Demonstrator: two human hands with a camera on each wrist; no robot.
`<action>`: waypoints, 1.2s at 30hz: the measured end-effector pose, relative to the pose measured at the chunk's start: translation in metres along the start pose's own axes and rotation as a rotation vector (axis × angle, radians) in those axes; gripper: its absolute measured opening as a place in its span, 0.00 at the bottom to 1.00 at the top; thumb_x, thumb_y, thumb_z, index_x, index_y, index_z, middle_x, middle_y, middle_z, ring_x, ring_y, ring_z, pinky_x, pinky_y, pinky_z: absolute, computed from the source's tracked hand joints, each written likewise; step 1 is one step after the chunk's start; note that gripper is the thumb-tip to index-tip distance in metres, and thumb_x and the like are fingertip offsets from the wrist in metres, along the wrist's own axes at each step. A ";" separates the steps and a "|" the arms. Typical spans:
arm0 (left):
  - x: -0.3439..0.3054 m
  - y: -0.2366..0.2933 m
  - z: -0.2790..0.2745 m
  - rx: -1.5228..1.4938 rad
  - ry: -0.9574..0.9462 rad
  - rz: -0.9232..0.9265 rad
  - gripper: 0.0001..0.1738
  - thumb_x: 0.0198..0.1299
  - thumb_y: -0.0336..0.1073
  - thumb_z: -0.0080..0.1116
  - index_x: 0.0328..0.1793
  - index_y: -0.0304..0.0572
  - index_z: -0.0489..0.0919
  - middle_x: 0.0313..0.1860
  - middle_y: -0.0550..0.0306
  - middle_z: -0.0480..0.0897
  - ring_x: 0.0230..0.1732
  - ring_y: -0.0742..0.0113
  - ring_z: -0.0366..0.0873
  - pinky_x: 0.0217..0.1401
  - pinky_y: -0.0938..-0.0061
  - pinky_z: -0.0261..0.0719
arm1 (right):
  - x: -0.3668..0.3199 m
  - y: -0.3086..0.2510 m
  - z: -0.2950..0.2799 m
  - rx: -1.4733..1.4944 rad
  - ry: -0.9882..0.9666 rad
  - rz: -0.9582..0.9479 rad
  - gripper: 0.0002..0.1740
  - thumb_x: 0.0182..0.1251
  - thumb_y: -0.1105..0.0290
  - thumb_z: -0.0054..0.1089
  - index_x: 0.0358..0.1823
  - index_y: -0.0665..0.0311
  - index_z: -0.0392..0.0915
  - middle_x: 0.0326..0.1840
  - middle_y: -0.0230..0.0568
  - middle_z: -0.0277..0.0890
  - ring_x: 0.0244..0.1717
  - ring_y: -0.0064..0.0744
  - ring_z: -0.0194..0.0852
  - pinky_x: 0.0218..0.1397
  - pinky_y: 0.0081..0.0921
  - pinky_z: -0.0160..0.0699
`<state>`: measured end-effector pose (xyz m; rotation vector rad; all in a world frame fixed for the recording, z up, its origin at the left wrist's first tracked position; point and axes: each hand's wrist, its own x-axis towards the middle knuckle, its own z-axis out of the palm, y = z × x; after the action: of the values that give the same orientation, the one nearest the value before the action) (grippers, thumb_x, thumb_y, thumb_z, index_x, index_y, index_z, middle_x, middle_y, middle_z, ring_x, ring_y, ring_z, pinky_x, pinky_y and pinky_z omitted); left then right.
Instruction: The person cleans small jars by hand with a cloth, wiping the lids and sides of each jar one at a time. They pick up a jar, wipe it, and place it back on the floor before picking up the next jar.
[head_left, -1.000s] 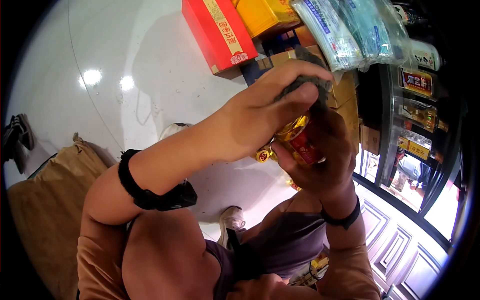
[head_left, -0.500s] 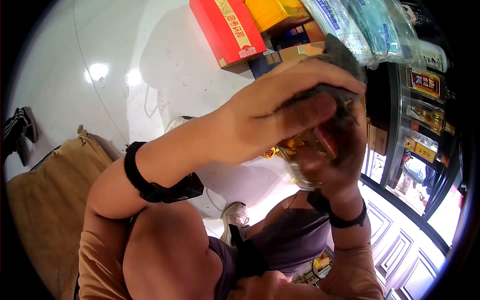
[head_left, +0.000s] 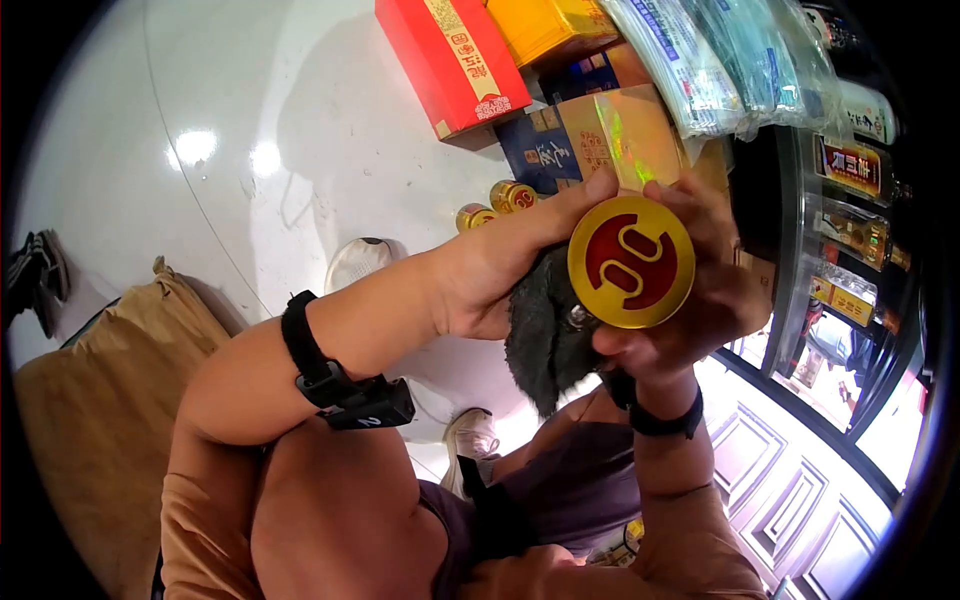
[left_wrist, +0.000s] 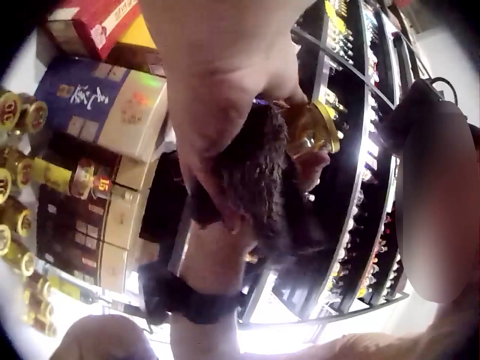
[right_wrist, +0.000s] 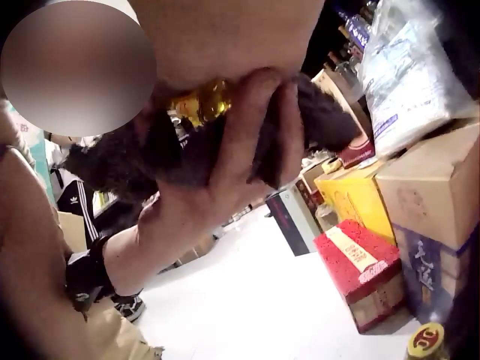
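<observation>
A small bottle with a round gold and red cap [head_left: 630, 262] is held up before me in the head view, its cap facing the camera. My right hand [head_left: 715, 290] grips it from the right, fingers curled round its side. In my left hand [head_left: 490, 275] is a dark grey cloth [head_left: 545, 335], pressed against the left side of the bottle and hanging below it. The left wrist view shows the cloth [left_wrist: 255, 169] bunched under the left fingers, with the bottle's gold part [left_wrist: 319, 127] beside it. Cloth and hands hide most of the bottle's body.
More gold-capped bottles [head_left: 512, 196] stand on the floor beyond my left forearm. Behind them are a blue and tan carton [head_left: 590, 140], a red box [head_left: 455, 65] and plastic-wrapped packs [head_left: 690, 70]. Shelving with packaged goods [head_left: 850, 230] rises at the right; a brown sack [head_left: 110, 400] lies at the left.
The bottle has been turned so its cap now faces the camera. My left hand with the cloth has shifted from over the bottle to its left side, lower down.
</observation>
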<state>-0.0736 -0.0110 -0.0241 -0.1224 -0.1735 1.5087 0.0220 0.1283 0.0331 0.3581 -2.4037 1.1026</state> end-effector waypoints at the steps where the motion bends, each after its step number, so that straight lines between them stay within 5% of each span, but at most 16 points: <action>1: 0.001 0.002 0.001 0.006 0.007 -0.004 0.30 0.68 0.54 0.57 0.69 0.48 0.65 0.59 0.51 0.76 0.56 0.61 0.80 0.53 0.69 0.86 | -0.001 0.006 -0.003 0.002 0.010 0.000 0.36 0.47 0.61 0.82 0.48 0.62 0.61 0.69 0.71 0.62 0.70 0.63 0.63 0.70 0.47 0.69; 4: 0.004 0.006 0.006 0.236 -0.021 0.222 0.30 0.69 0.52 0.57 0.70 0.49 0.63 0.61 0.52 0.74 0.59 0.61 0.79 0.55 0.68 0.85 | -0.005 0.020 -0.011 0.028 -0.003 -0.045 0.36 0.47 0.60 0.82 0.48 0.65 0.64 0.71 0.72 0.60 0.72 0.64 0.61 0.70 0.43 0.67; 6: 0.008 0.007 0.010 0.341 0.111 0.391 0.32 0.68 0.49 0.60 0.72 0.50 0.62 0.62 0.53 0.73 0.60 0.61 0.78 0.56 0.67 0.85 | -0.009 0.019 -0.017 -0.057 -0.006 0.137 0.43 0.56 0.51 0.75 0.64 0.56 0.54 0.73 0.73 0.55 0.71 0.58 0.63 0.69 0.42 0.71; 7: 0.009 0.009 0.010 0.352 0.157 0.395 0.33 0.66 0.45 0.63 0.73 0.51 0.61 0.61 0.54 0.73 0.62 0.62 0.75 0.58 0.67 0.83 | -0.007 0.021 -0.017 -0.070 -0.018 0.103 0.48 0.55 0.51 0.76 0.66 0.59 0.52 0.73 0.72 0.54 0.70 0.59 0.65 0.71 0.43 0.69; 10: 0.024 0.001 0.001 0.366 0.201 0.487 0.35 0.64 0.42 0.66 0.73 0.52 0.60 0.62 0.55 0.72 0.63 0.63 0.73 0.62 0.67 0.80 | -0.011 0.017 -0.009 0.135 0.059 0.191 0.52 0.51 0.52 0.79 0.68 0.64 0.52 0.72 0.71 0.56 0.69 0.57 0.66 0.70 0.42 0.69; 11: 0.028 -0.002 -0.003 0.424 0.187 0.496 0.37 0.63 0.38 0.67 0.74 0.53 0.60 0.62 0.55 0.72 0.64 0.63 0.71 0.65 0.67 0.77 | -0.007 0.007 -0.016 0.038 0.052 0.281 0.51 0.46 0.61 0.84 0.67 0.67 0.57 0.70 0.64 0.63 0.69 0.50 0.68 0.70 0.39 0.70; 15: 0.047 -0.019 -0.008 0.473 0.257 0.426 0.35 0.64 0.33 0.66 0.74 0.51 0.60 0.62 0.57 0.73 0.63 0.65 0.72 0.63 0.70 0.76 | -0.017 0.012 -0.043 -0.152 -0.003 0.519 0.41 0.41 0.79 0.81 0.60 0.67 0.69 0.64 0.48 0.74 0.65 0.37 0.74 0.69 0.31 0.73; 20: 0.062 -0.029 -0.016 0.604 0.319 0.127 0.33 0.64 0.26 0.62 0.73 0.47 0.63 0.55 0.54 0.77 0.54 0.64 0.79 0.58 0.70 0.79 | -0.071 0.019 -0.093 0.164 -0.004 0.707 0.36 0.54 0.78 0.74 0.64 0.65 0.66 0.65 0.48 0.72 0.67 0.40 0.72 0.66 0.33 0.78; 23: 0.065 -0.025 -0.026 0.804 0.373 -0.002 0.34 0.67 0.30 0.53 0.77 0.45 0.56 0.63 0.41 0.71 0.59 0.40 0.79 0.60 0.53 0.82 | -0.121 0.032 -0.141 0.044 -0.288 0.598 0.33 0.54 0.76 0.72 0.62 0.62 0.69 0.68 0.48 0.66 0.69 0.43 0.68 0.68 0.36 0.75; 25: 0.063 -0.022 -0.029 0.811 0.471 0.000 0.36 0.66 0.33 0.55 0.79 0.46 0.55 0.64 0.40 0.71 0.60 0.37 0.78 0.62 0.47 0.79 | -0.156 0.032 -0.150 0.049 -0.333 0.619 0.32 0.53 0.78 0.72 0.61 0.60 0.71 0.65 0.45 0.68 0.68 0.42 0.69 0.64 0.34 0.77; 28: 0.056 -0.011 -0.034 0.896 0.548 0.026 0.37 0.68 0.37 0.54 0.80 0.50 0.54 0.67 0.40 0.69 0.61 0.38 0.77 0.64 0.46 0.77 | -0.197 0.025 -0.150 0.048 -0.498 0.618 0.33 0.52 0.78 0.72 0.61 0.58 0.72 0.65 0.43 0.67 0.64 0.45 0.72 0.64 0.41 0.76; 30: 0.053 -0.005 -0.038 0.836 0.601 0.091 0.34 0.66 0.32 0.55 0.77 0.47 0.58 0.61 0.42 0.72 0.58 0.38 0.79 0.60 0.46 0.81 | -0.226 0.017 -0.126 0.154 -0.581 0.933 0.32 0.51 0.78 0.71 0.61 0.58 0.72 0.64 0.41 0.68 0.62 0.46 0.72 0.63 0.37 0.75; 36: 0.031 0.013 -0.048 0.901 0.669 0.076 0.32 0.72 0.38 0.44 0.80 0.41 0.53 0.69 0.43 0.70 0.63 0.48 0.76 0.65 0.51 0.77 | -0.330 0.042 -0.032 -0.011 -0.580 0.811 0.21 0.60 0.74 0.64 0.56 0.58 0.72 0.61 0.38 0.71 0.62 0.44 0.70 0.62 0.35 0.74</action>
<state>-0.0761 0.0215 -0.0721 0.0967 1.0437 1.4171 0.2966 0.1927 -0.1456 -0.4159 -3.1915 1.4508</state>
